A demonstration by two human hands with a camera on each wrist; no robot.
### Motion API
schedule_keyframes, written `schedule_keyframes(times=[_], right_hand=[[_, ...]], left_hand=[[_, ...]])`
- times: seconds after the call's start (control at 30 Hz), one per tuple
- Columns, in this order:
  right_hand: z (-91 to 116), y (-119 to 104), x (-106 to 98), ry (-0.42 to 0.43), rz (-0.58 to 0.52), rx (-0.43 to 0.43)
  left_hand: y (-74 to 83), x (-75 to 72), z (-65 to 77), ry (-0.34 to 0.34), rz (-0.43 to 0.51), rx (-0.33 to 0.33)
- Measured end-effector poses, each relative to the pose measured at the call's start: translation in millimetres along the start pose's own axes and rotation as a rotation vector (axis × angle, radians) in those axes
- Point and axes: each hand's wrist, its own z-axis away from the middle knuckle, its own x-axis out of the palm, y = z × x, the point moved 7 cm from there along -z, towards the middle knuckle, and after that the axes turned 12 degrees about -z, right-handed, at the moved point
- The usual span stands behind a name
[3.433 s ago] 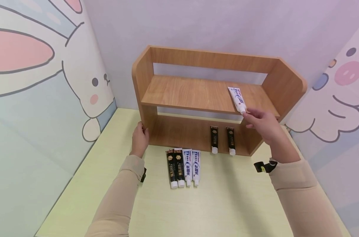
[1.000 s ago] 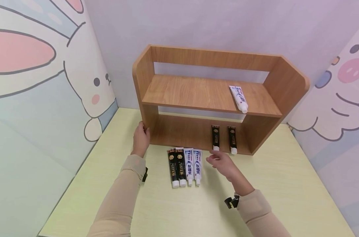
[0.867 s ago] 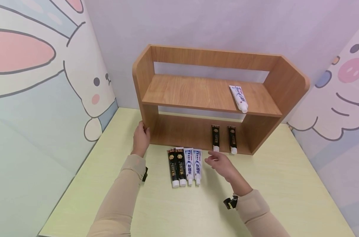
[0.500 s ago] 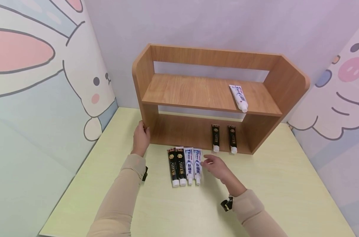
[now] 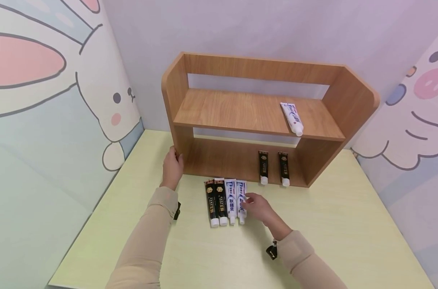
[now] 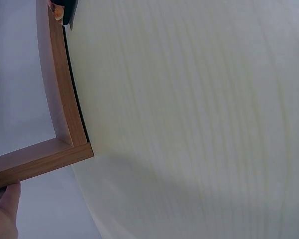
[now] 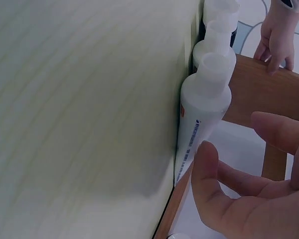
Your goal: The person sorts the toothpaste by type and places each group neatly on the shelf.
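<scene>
On the bench (image 5: pixel 204 257), before the shelf: four toothpaste tubes lie side by side, caps toward you; from the left they are a first black tube (image 5: pixel 210 202), a second black tube (image 5: pixel 220 200), an inner white tube (image 5: pixel 231 200) and an outer white tube (image 5: pixel 241 194).
Right hand: your right hand (image 5: pixel 260 208) is at the right edge of the outer white tube, reaching across part of it in the head view.
Right fingers: your thumb (image 7: pixel 207 164) and forefinger (image 7: pixel 279 130) stand apart, softly bent, with a clear gap and nothing pinched between them; the thumb tip overlaps the tube's side in the right wrist view, but you cannot tell whether it touches.
Left hand: your left hand (image 5: pixel 172 168) grips the left side panel (image 5: pixel 181 90) of the wooden shelf unit (image 5: pixel 219 108), its fingers bent round the front edge, low down.
Upper shelf: one white toothpaste tube (image 5: pixel 292 118) lies near the right end, slightly aslant, its cap at the front edge.
Lower shelf: two black toothpaste tubes, a left one (image 5: pixel 264 166) and a right one (image 5: pixel 283 166), lie apart from each other toward the right side, caps facing you.
Your sleeves: beige, with a dark device (image 5: pixel 272 251) at the right wrist.
Left wall: a cartoon rabbit (image 5: pixel 103 100) is printed on it.
</scene>
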Motion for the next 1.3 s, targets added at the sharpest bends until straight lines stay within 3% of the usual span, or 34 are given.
schedule_keyframes(times=[0.7, 1.07, 1.3], right_hand=[[-11, 5, 15, 0.048, 0.129, 0.06], [-15, 8, 13, 0.031, 0.06, 0.072], [-12, 15, 9, 0.031, -0.032, 0.129]], left_hand=[[1.8, -1.7, 0.7, -0.008, 0.003, -0.016], [0.4, -1.5, -0.8, -0.006, 0.011, -0.005], [0.5, -1.1, 1.2, -0.007, 0.016, -0.01]])
